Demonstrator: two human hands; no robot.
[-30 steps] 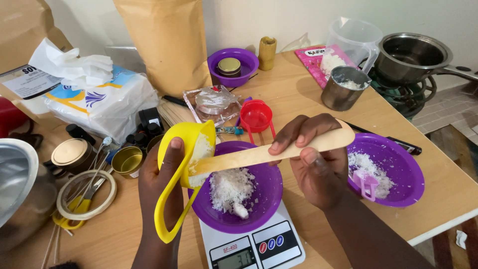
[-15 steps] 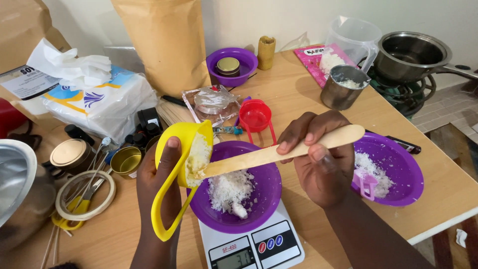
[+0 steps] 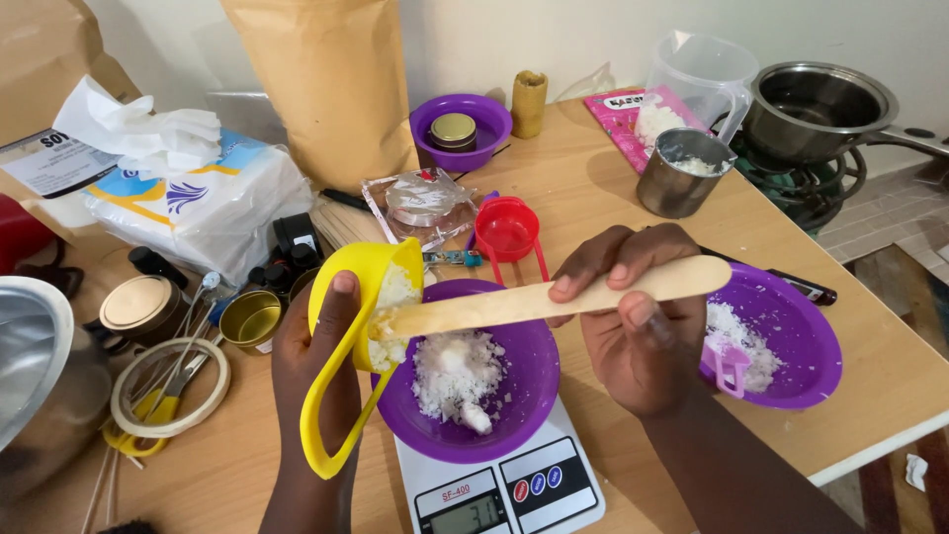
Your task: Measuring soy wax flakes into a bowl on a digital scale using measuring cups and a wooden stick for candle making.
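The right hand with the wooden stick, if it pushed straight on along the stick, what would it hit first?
Probably the white flakes inside the tilted yellow scoop; the stick in the right hand already reaches them.

Three round purple plastic bowls sit on the wooden table: one on the white digital kitchen scale (image 3: pixel 514 485), holding white flakes (image 3: pixel 474 371); one at right, also with flakes (image 3: pixel 791 336); one at the back (image 3: pixel 461 131). Two measuring scoops appear, one yellow plastic (image 3: pixel 361 297), one red plastic (image 3: pixel 507 229). One flat wooden stirring stick (image 3: pixel 534 302), one steel cup (image 3: pixel 680 170), one steel saucepan (image 3: pixel 816 104) and one clear plastic jug (image 3: pixel 702 79) complete the count.
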